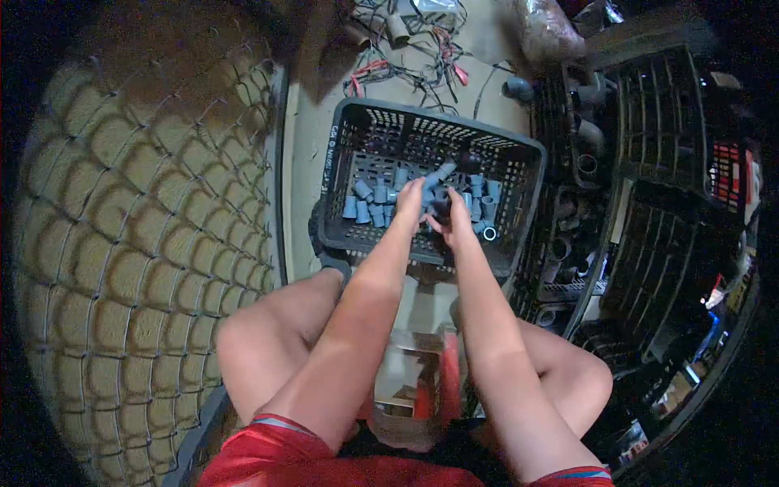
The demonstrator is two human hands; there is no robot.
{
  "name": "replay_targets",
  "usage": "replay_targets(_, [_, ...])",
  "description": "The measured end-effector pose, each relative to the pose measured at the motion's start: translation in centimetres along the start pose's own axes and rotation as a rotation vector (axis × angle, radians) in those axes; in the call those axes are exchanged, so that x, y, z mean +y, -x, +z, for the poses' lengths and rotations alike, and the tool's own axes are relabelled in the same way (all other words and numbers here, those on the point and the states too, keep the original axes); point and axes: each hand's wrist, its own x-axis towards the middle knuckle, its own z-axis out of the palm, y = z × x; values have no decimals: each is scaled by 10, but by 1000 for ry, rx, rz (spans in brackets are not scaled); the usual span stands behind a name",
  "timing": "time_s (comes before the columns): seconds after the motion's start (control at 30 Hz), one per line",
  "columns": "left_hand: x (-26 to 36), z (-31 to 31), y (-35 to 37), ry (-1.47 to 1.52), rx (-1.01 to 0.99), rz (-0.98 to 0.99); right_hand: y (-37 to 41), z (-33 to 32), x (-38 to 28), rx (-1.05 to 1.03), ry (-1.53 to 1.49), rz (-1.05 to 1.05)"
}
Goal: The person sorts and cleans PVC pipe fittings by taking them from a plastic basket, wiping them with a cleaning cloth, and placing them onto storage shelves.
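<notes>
Both hands reach into a black plastic crate (531,195) with several blue-grey pipe fittings (363,209) lying loose on its floor. My left hand (410,201) is closed on a pipe fitting (438,176) near the crate's middle. My right hand (456,217) sits just to the right, its fingers curled around the same cluster of fittings. Between the two hands the pieces overlap and are dim, so their exact shapes are hard to tell. One fitting with a pale round opening (488,234) lies to the right of my right hand.
Chain-link fencing (122,268) runs along the left. Tangled black and red straps (422,69) lie beyond the crate. More dark crates (657,105) stand at the right, some with larger grey pipe fittings (586,165). A red-framed object (449,365) is between my legs.
</notes>
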Motion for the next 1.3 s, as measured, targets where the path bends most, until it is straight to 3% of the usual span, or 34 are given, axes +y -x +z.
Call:
replay_targets(0.07, [-1, 0, -17, 149, -24, -22, -4, 0, -3, -90, -207, 39])
replay_targets(0.1, [0, -1, -22, 191, -56, -37, -3, 2, -4, 6, -219, 26])
replay_targets(0.2, [7, -7, -17, 253, -55, -4, 8, 1, -14, 17, -288, -27])
replay_targets(0.27, [14, -11, 4, 270, -29, 44, 20, -4, -23, 32, -260, -45])
replay_targets(0.33, [23, -19, 35, 97, 67, 26, 45, -11, -34, 83, 19, -77])
replay_targets(0.47, [27, -42, 73, -6, 53, 97, 97, -39, -59, 93, 103, -178])
replay_targets(0.53, [28, -51, 87, -100, 73, 185, 135, -44, -73, 145, 90, -283])
replay_targets(0.6, [32, -57, 95, -168, 28, 245, 174, -64, -95, 32, 330, -495])
replay_targets(0.73, [78, 5, 166, -213, -78, 426, 333, -73, -148, -51, 211, -1078])
replay_targets(0.8, [98, 59, 247, -215, -278, 607, 425, -92, -169, 46, 235, -1396])
replay_targets(0.9, [115, 140, 374, -311, -547, 844, 519, -137, -193, 473, 241, -1837])
replay_targets(0.97, [109, 194, 429, -352, -755, 1153, 544, -174, -208, 664, 33, -1945])
replay_targets(1.0, [105, 217, 458, -416, -800, 1307, 561, -188, -219, 874, 64, -2029])
replay_targets(1.03, [101, 241, 488, -515, -753, 1460, 556, -213, -227, 1097, 151, -1868])
replay_targets(1.07, [99, 264, 505, -622, -748, 1646, 552, -222, -238, 1100, 140, -1875])
replay_targets(1.1, [100, 289, 519, -650, -731, 1894, 548, -230, -249, 1228, -50, -1834])
replay_targets(1.13, [96, 312, 526, -633, -665, 2015, 544, -237, -258, 1349, -243, -1778])
replay_targets(1.2, [97, 354, 541, -695, -699, 2010, 523, -257, -274, 1362, -318, -1672])
replay_targets(1.27, [98, 388, 550, -791, -456, 2218, 500, -272, -286, 1742, -365, -1500])
replay_targets(1.3, [99, 402, 552, -798, -456, 2228, 493, -276, -290, 1794, -365, -1522])
